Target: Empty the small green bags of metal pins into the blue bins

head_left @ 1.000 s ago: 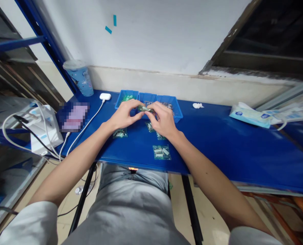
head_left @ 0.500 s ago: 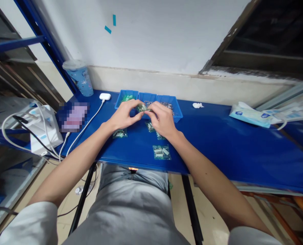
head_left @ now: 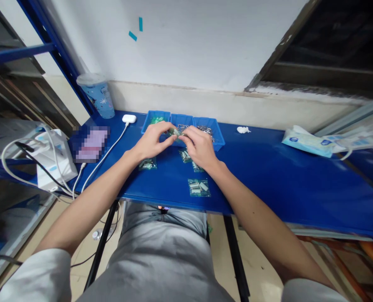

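Small greenish packet [head_left: 173,132] is sitting directly between the hands, neither one nearer; left hand [head_left: 151,140] and right hand [head_left: 201,146] are both pinching it, fingertips almost meeting. It is showing against the near side of the middle blue tray [head_left: 182,118]. Long axis seemingly running left to right; fingers are hiding its ends, so cannot tell which way it's pointing.

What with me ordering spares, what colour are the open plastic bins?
Blue plastic bins, clearest in head view.
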### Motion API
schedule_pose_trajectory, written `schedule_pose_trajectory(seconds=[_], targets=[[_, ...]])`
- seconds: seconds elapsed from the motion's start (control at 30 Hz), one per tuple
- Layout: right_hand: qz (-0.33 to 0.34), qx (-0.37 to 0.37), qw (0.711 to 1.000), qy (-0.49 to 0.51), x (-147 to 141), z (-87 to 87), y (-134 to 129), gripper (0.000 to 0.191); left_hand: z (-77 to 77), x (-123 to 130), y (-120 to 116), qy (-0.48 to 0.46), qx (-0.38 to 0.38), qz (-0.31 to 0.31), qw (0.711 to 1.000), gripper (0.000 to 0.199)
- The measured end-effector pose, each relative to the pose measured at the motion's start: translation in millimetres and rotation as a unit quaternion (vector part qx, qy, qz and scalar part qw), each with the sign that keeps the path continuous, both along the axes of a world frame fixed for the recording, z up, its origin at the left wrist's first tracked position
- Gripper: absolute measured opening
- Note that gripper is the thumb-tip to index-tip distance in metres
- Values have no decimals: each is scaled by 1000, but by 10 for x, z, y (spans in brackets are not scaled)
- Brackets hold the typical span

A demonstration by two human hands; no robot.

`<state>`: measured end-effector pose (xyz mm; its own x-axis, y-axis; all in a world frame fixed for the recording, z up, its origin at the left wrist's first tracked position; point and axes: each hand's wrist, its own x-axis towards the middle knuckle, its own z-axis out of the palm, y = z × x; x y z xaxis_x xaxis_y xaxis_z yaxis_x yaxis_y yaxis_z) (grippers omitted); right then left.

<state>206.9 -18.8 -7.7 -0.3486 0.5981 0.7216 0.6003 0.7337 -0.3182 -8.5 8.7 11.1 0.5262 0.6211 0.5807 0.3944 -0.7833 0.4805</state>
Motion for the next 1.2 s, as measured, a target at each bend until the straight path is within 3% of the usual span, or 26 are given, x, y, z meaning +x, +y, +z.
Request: schedule_pose_trajectory(seconds=[0.27,0.33,0.47,0.57,0.7,0.87,0.97,1.07,1.2], targets=[[7,-4,999,34,-15,45,8,27,17,15,20,-43,36,14,998,38],[-5,-22,998,53,-28,56,-5,24,33,-59,92,-71,38,58,995,40],[-30,-21,998,60,-32,36,-13,23,31,-328,309,-174,33,208,962,38],[-39,-31,999,16,-23,-2,-6,24,-21,-461,421,-199,27,245,948,41],[-4,-73,994,-83,-40,-31,-30,24,-111,-432,458,-163,28,246,955,43],[69,-73,983,-153,-147,-15,-125,25,-234,-366,552,-71,5,209,975,28],[123,-55,971,-196,-255,-2,-207,32,-308,-375,613,-25,16,239,971,19],[163,-34,955,-245,-370,-7,-303,37,-321,-380,595,-19,38,244,969,16],[190,-46,936,-292,-457,-46,-368,40,-270,-352,499,20,36,187,982,28]])
